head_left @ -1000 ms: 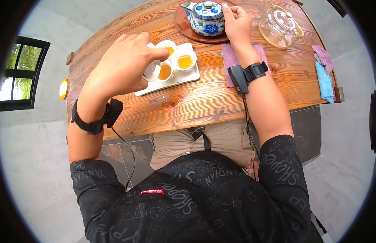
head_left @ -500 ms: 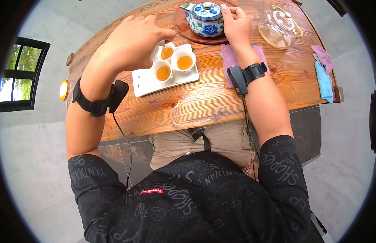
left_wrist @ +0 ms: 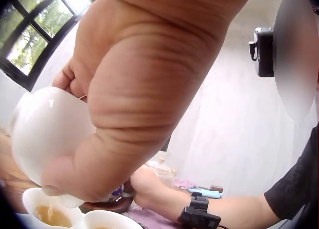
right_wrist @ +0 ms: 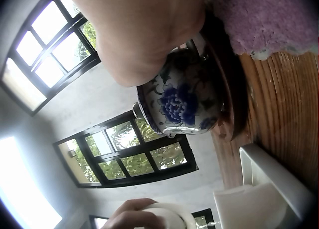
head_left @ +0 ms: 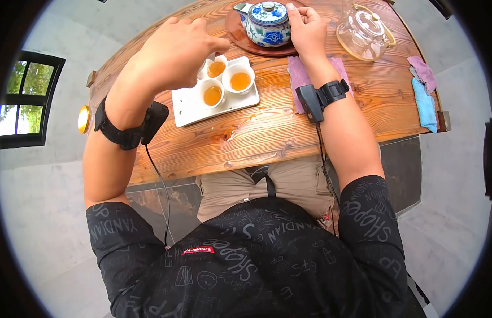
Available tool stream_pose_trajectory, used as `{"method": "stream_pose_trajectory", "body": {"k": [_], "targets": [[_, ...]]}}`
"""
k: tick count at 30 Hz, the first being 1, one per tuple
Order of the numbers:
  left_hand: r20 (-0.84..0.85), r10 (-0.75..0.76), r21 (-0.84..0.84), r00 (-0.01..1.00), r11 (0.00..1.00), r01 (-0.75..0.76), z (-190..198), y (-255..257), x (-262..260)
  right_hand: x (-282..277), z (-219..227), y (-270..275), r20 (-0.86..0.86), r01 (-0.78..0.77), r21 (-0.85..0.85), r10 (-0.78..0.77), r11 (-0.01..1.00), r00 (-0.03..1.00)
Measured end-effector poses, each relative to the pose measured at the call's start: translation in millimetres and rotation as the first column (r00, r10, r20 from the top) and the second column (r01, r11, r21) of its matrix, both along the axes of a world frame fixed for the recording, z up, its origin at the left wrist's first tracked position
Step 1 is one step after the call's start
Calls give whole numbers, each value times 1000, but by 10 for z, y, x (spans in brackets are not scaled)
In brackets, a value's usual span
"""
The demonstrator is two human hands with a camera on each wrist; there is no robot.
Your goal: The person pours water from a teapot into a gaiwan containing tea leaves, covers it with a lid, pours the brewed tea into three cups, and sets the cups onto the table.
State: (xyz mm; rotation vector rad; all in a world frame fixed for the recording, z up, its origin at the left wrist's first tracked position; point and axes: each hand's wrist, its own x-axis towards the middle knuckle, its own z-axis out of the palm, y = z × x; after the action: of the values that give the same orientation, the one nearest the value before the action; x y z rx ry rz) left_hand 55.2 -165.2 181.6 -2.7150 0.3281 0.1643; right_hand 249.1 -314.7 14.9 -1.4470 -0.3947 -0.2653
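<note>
Your left hand (head_left: 174,55) holds a tilted white jug (left_wrist: 47,134) just above the cups (head_left: 212,96) on the white tray (head_left: 187,114); your right hand (head_left: 311,34) grips the teapot (head_left: 270,33) at its right side.

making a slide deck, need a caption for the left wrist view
Left hand grips a tilted white vessel above a white cup of amber tea, another cup beside it.
</note>
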Motion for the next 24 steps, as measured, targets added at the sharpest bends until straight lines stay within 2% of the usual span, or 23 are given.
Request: {"method": "stream_pose_trajectory", "body": {"k": [10,16,20,23,24], "targets": [[95,-55,59,994,997,49,192,-87,14,-21,3,-8,9,2,-3,-2,1000,1000],[80,-31,104,996,994,23,239,-119,33,3,-15,-3,-8,-48,45,49,998,999],[99,-71,81,993,995,63,118,-21,36,8,-17,-3,-3,-48,45,48,998,999],[105,-62,73,993,996,55,17,101,36,1,-10,-2,-4,-42,38,42,998,999],[88,-14,42,996,999,10,17,97,18,1,-10,1,-2,-38,37,39,999,999]]}}
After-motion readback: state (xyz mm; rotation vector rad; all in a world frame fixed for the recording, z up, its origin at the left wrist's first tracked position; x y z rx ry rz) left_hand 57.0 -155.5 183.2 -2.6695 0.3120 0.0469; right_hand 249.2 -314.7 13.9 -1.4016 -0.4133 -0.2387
